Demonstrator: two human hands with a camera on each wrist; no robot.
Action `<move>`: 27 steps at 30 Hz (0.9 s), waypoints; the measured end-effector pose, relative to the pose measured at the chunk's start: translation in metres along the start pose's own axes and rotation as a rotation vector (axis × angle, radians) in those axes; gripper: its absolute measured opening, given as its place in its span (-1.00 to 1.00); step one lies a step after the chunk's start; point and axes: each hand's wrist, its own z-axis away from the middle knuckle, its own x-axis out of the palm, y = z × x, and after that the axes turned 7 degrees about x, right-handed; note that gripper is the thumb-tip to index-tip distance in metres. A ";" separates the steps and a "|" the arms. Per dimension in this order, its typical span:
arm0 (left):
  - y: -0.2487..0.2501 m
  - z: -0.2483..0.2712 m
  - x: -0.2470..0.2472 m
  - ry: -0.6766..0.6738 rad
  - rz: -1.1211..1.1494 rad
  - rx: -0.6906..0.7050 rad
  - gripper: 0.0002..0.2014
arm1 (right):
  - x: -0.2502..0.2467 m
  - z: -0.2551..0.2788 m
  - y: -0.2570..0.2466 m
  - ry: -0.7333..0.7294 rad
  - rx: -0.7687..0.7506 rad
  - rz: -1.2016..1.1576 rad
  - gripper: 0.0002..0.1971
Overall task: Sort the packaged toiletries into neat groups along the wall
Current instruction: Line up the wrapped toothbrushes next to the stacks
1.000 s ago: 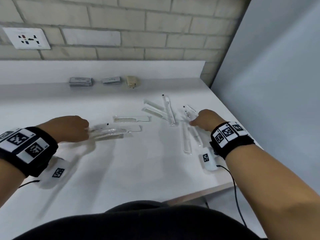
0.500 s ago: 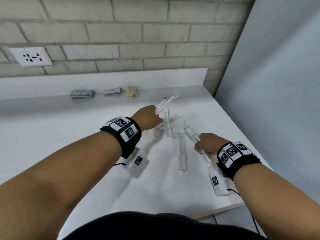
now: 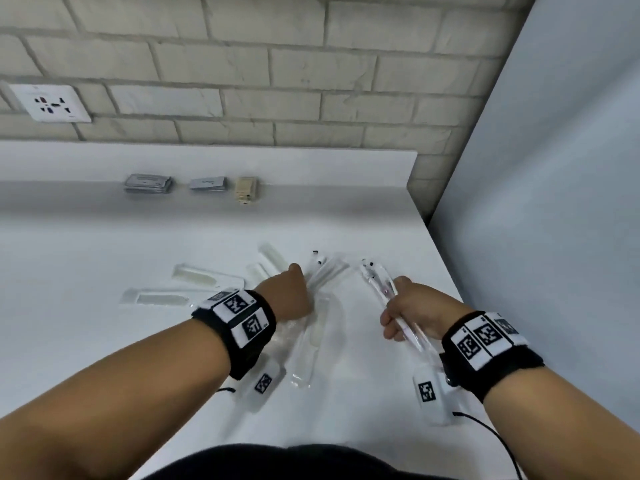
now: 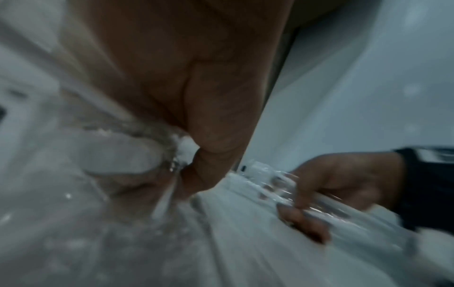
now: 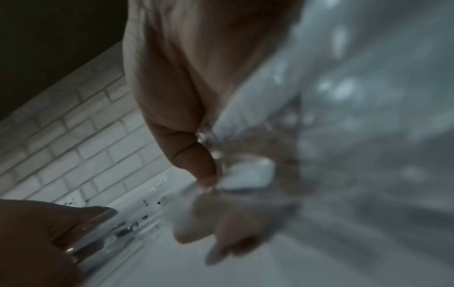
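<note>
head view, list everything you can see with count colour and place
grey sachet stacks: two, grey, by the back ledge, left.
beige packet: one, beige, right of the sachets.
wrapped combs: at least two, pale in clear wrap, on the counter left of the left hand; more partly hidden.
wrapped toothbrushes: several, white in clear wrap, mid counter and in both hands.
counter: one, white.
wall socket: one, white, brick wall, left.
left hand: grips a bundle of wrapped toothbrushes.
right hand: fingers curled round other wrapped toothbrushes.
</note>
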 end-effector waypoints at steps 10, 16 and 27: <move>0.012 0.016 -0.035 0.061 0.548 -0.042 -0.88 | 0.006 -0.055 -0.051 -0.114 -0.133 -0.044 -0.95; -0.001 -0.055 -0.074 0.095 0.944 -0.091 -0.93 | 0.009 -0.099 -0.094 0.081 -0.146 0.091 -0.88; -0.029 -0.140 -0.105 0.187 0.636 -0.188 -0.36 | -0.025 -0.143 -0.133 0.333 -0.289 0.181 -0.42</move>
